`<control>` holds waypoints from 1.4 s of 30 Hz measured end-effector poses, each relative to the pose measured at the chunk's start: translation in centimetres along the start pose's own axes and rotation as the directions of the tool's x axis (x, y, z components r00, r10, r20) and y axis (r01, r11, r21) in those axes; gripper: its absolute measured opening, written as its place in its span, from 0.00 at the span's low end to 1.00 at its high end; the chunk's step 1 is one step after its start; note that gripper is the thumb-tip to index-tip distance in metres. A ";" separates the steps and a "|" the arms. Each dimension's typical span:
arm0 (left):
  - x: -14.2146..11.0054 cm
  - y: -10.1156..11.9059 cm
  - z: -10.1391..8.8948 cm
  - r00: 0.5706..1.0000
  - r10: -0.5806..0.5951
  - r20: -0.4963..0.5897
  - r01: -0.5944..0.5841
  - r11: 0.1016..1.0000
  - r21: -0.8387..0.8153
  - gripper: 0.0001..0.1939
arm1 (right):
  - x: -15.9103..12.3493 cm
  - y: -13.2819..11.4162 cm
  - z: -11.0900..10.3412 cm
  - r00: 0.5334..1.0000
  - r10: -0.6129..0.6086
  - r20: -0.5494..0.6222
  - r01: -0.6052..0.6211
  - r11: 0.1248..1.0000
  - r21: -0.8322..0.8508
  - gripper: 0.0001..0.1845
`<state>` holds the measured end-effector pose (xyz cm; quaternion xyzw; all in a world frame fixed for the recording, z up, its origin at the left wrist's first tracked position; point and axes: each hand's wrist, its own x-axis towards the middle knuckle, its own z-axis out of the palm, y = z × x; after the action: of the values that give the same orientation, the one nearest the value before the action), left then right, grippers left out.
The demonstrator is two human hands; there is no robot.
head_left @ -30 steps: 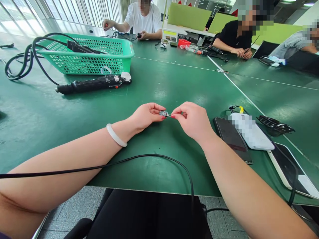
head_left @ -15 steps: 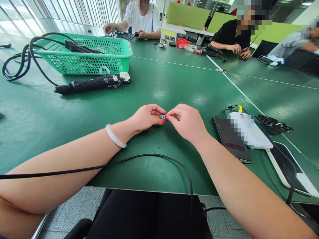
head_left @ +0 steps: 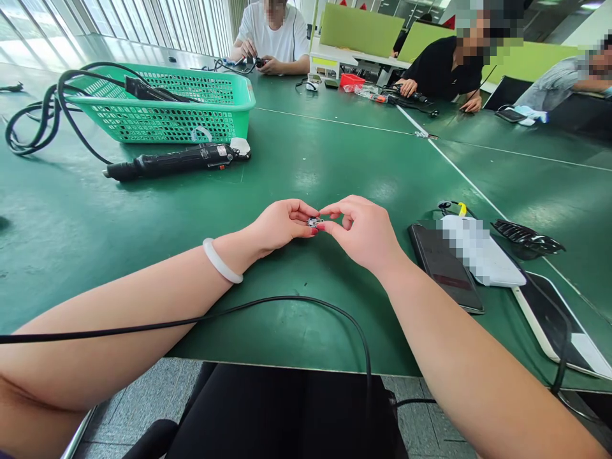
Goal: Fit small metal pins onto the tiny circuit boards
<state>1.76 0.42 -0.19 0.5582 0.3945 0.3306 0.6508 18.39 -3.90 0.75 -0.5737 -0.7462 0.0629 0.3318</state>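
Observation:
My left hand (head_left: 281, 224) pinches a small black-and-silver part (head_left: 314, 222) between thumb and fingers, a little above the green table (head_left: 306, 268). It looks like a tiny electronic piece, too small to make out its exact kind. From the right, my right hand (head_left: 366, 233) meets it: the thumb tip is at the part's right end, while the index finger arches over, apart from the thumb. Those right fingers are spread with a gap between them. A white bracelet (head_left: 220, 262) circles my left wrist.
A green plastic basket (head_left: 167, 121) holds a black corded device. Before it lies a black electric screwdriver (head_left: 176, 160). Phones (head_left: 444, 268), a white case (head_left: 482, 252) and dark glasses (head_left: 526, 236) lie at right. A black cable (head_left: 287, 298) crosses my left forearm. Several people sit across.
My right index finger has lifted away from its thumb, loosening the pinch on the small part. My left hand has stayed in place. Across the table, two people's hands have moved.

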 end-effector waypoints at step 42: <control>-0.4 0.4 0.6 0.998 -0.059 -0.032 0.046 0.953 -0.299 0.13 | 0.2 -0.9 2.5 0.992 0.086 -0.092 -0.083 0.996 0.037 0.07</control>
<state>2.09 -0.16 0.33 0.4362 0.3679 0.3801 0.7280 16.26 -3.26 -0.67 -0.6015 -0.7037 0.0624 0.3730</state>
